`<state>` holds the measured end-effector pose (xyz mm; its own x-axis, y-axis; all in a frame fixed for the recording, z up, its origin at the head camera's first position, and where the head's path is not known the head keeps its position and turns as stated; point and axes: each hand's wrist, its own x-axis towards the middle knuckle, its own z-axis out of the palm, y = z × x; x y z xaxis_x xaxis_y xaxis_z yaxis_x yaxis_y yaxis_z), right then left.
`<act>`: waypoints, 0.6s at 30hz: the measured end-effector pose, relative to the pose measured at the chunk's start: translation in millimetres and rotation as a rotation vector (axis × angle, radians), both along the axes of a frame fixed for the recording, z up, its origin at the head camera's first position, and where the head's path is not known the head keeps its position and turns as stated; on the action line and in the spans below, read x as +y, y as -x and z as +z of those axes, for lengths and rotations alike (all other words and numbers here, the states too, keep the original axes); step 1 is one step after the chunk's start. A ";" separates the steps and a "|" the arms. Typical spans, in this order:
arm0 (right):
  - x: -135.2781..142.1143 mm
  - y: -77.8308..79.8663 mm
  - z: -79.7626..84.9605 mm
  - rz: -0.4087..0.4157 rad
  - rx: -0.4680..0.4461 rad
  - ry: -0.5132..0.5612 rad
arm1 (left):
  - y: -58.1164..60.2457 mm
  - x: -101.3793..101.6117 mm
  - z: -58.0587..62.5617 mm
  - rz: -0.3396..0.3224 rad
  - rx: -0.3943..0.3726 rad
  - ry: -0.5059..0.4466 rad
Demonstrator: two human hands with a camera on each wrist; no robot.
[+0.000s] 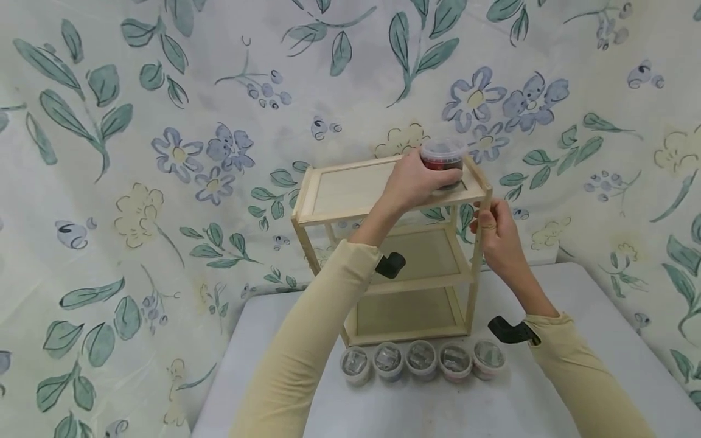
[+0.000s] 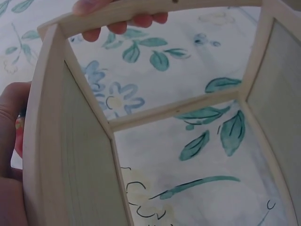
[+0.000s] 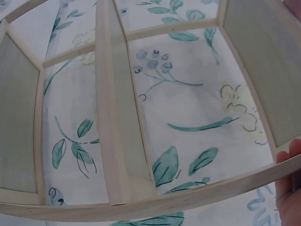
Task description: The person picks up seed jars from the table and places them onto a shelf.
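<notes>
A small wooden shelf rack (image 1: 361, 283) with three levels stands in the middle of the head view. On the right end of its top level, my left hand (image 1: 413, 180) grips a clear lidded tub (image 1: 442, 159) with dark red contents. In the left wrist view the left hand (image 2: 11, 136) shows at the left edge, mostly hidden by the rack's top. My right hand (image 1: 497, 234) holds the rack's right front post near its top. The right wrist view shows fingers of the right hand (image 3: 289, 183) around that post.
A row of several small lidded tubs (image 1: 421, 360) sits in front of the rack on the white table (image 1: 263, 353). Close behind hangs a floral-patterned cloth (image 1: 219, 121). Both of the rack's lower shelves show bare panels.
</notes>
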<state>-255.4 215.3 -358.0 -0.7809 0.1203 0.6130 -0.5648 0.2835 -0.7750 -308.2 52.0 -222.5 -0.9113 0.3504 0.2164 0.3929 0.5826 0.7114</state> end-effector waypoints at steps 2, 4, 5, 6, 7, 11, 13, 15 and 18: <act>0.0 -0.2 0.8 -0.002 -0.003 0.005 | -0.3 0.2 0.5 0.008 -0.007 0.007; -0.2 -0.4 0.5 -0.004 -0.002 0.008 | -1.3 -0.1 0.0 0.017 -0.007 0.014; -0.4 -0.5 -0.1 -0.002 -0.003 0.010 | -2.0 -0.3 -0.5 0.021 -0.006 0.021; -0.5 -0.6 -0.7 -0.003 -0.005 0.009 | -2.5 -0.5 -1.0 0.024 -0.005 0.027; -0.7 -0.9 -1.0 -0.004 -0.007 0.007 | -3.2 -0.8 -1.5 0.025 -0.002 0.034; -1.0 -2.6 -0.8 -0.003 -0.020 -0.004 | -5.3 -1.4 -2.4 0.028 0.011 0.053; -1.2 -3.3 -0.2 -0.004 -0.025 -0.015 | -5.5 -1.7 -2.4 0.031 0.024 0.052; -1.0 -2.8 0.1 -0.006 -0.025 -0.021 | -5.0 -1.7 -2.1 0.035 0.043 0.045; -1.7 -2.9 1.5 -0.002 -0.027 -0.015 | -4.0 -2.4 -1.3 0.031 0.068 0.031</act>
